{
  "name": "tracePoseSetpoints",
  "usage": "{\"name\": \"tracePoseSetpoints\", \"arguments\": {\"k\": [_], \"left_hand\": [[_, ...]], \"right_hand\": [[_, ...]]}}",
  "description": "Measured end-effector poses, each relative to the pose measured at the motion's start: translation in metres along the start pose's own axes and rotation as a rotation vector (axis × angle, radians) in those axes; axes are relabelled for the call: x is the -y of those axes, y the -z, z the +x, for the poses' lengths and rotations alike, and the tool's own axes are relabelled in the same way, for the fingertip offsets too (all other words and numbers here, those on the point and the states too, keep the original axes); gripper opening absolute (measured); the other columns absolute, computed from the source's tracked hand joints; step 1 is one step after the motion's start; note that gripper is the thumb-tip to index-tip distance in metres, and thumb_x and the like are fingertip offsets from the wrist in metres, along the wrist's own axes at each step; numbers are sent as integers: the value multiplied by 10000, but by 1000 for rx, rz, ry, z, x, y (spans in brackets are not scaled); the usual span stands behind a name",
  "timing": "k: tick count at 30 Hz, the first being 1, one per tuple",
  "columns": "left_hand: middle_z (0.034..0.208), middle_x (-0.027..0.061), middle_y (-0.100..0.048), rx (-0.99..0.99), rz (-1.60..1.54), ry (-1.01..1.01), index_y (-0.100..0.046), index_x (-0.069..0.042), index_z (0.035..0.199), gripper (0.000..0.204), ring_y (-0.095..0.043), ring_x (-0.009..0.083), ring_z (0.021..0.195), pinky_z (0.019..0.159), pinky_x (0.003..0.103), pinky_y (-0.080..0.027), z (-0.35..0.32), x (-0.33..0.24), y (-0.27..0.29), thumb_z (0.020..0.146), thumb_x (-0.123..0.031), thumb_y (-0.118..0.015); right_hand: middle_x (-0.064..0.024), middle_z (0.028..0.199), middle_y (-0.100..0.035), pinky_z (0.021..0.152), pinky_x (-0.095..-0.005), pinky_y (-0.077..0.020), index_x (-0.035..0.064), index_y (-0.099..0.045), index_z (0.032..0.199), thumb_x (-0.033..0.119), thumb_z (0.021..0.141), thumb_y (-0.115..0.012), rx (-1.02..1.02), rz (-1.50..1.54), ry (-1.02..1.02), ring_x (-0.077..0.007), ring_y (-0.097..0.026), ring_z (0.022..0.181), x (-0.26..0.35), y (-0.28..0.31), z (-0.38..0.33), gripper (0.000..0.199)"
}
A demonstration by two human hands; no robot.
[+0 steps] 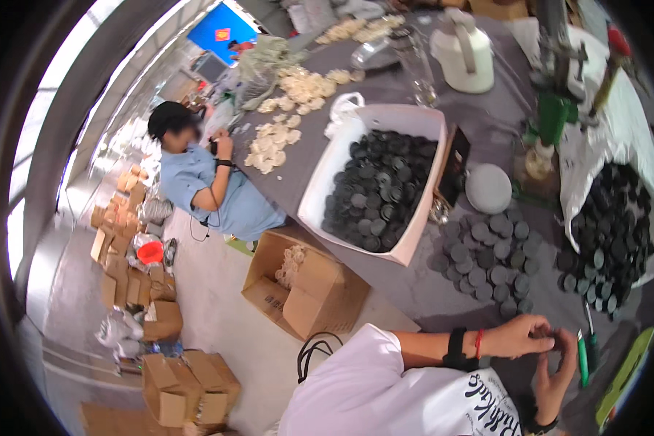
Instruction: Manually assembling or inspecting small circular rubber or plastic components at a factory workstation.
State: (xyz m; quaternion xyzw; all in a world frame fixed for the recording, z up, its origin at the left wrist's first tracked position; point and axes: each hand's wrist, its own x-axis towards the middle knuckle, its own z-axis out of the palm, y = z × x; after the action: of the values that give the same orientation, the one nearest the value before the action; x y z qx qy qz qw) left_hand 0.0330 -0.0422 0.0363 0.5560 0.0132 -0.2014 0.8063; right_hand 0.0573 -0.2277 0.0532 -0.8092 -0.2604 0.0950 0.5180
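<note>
My left hand [517,336] reaches in over the near right part of the table, fingers bent and pinched together. Facing it, my right hand [556,374] curves its fingers and thumb toward the left fingertips. A small dark thing seems to sit where the fingertips meet, too small and shaded to name. Just right of my hands lie a green-handled tool [583,358] and a dark-handled screwdriver [592,345]. Beyond my left hand, round dark grey discs [490,254] spread in a loose pile on the grey tablecloth [407,291].
A white bin [316,192] holds many black discs. More spill from a white sack [610,131] at right, near a green hand press [552,120]. A round white lid [488,188], a cream jug [463,54] and pale pieces [272,144] share the table. A co-worker [211,174] sits beyond a cardboard box [320,294].
</note>
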Motion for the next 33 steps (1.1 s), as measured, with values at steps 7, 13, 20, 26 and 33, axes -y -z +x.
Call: {"name": "tracePoseSetpoints", "arguments": {"k": [7,13,20,26,33], "left_hand": [[889,51,-593,-3,-81,-58,-523,26,1068,385,-416,40,438,362,199,-307,-19,8,-8,870,-289,-622],[930,62,-598,-13,-21,-65,-518,40,1103,408,-422,42,444,371,196,-319,-38,5,-12,860,-267,-631],[897,61,-615,62,-6,-109,-540,48,1102,404,-437,47,446,368,195,-329,-58,0,-13,838,-237,-651],[894,53,-610,85,0,-73,-552,46,1087,398,-449,47,458,375,189,-340,-58,8,-21,822,-227,-670],[950,46,-609,36,131,-36,-574,14,1114,425,-492,46,558,459,196,-403,-60,-3,-22,810,-260,-687]], "right_hand": [[-137,1102,-510,848,-335,-397,-14,-480,1168,34,763,-592,-6,-72,172,-250,-507,989,25,-11,-11,423],[-138,1033,-508,749,-322,-401,-4,-507,1103,6,741,-596,8,-170,259,-251,-508,884,48,-14,-17,373],[-126,1019,-516,753,-297,-404,-14,-505,1099,-70,684,-574,7,-124,316,-216,-503,838,64,-16,-34,425],[-112,999,-527,766,-301,-408,-16,-507,1089,-75,678,-563,1,-69,257,-201,-507,835,57,-10,-49,419],[-155,1017,-565,789,-337,-446,1,-533,1089,-44,695,-623,-26,-109,226,-284,-560,906,51,-4,-47,407]]}}
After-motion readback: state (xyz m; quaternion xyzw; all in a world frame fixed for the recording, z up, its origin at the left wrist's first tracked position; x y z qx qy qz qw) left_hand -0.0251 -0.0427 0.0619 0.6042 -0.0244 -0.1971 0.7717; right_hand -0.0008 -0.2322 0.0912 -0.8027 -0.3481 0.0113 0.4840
